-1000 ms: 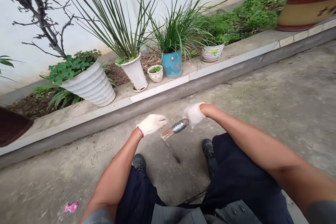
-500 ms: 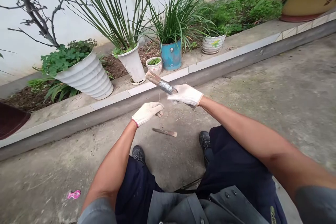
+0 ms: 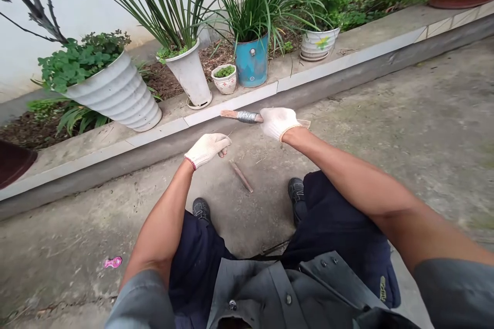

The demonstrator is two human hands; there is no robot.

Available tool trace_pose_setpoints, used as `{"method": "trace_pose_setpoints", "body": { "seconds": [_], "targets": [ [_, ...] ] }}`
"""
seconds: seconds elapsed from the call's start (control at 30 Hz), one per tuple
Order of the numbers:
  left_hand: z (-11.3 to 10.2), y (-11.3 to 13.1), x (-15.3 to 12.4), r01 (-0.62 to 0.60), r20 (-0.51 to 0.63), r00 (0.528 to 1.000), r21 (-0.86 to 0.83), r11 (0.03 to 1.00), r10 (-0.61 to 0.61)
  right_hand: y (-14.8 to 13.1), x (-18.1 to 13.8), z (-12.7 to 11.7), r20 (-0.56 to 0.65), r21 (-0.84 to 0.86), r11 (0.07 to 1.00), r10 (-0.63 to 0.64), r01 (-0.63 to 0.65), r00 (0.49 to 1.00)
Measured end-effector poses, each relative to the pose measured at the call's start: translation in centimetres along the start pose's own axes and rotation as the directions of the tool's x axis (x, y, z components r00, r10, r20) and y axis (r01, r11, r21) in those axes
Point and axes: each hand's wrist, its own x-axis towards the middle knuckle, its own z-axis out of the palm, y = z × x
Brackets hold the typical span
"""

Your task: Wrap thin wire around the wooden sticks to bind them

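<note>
My right hand (image 3: 278, 122), in a white knit glove, is wrapped round a wooden stick (image 3: 229, 114) held nearly level. Silvery wire (image 3: 249, 117) is wound in tight coils about its middle; its other end shows past my wrist. My left hand (image 3: 208, 149), also gloved, is to the left and a little lower. Its thumb and fingers are pinched on what looks like a thin strand of the wire, barely visible at the fingertips. Below and between my hands is a second wooden stick (image 3: 241, 177), slanting; whether it hangs or lies on the ground I cannot tell.
A low tiled ledge (image 3: 231, 103) runs across in front, bearing a ribbed white pot (image 3: 119, 95), a tall white pot (image 3: 189, 77), a small pot (image 3: 226, 84) and a blue bucket (image 3: 252, 64) with plants. A pink object (image 3: 113, 262) lies on the concrete at left.
The wire-wound stick has turned from a slant to nearly level as my right hand rotated. The second stick has swung from nearly level to a steep slant. My left hand has shifted slightly left.
</note>
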Motion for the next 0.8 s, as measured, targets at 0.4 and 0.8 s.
{"method": "trace_pose_setpoints", "body": {
  "seconds": [0.4,0.8],
  "targets": [
    [0.6,1.8,-1.1,-0.006,0.037,0.999,0.127,0.992,0.001,0.2,0.6,-0.1,0.134,-0.061,0.998,0.029,-0.021,0.991],
    [-0.3,0.4,-0.6,0.056,-0.134,0.991,0.300,0.952,-0.016,0.5,-1.1,1.1,0.466,-0.012,0.841,-0.474,0.541,0.747]
  ]
}}
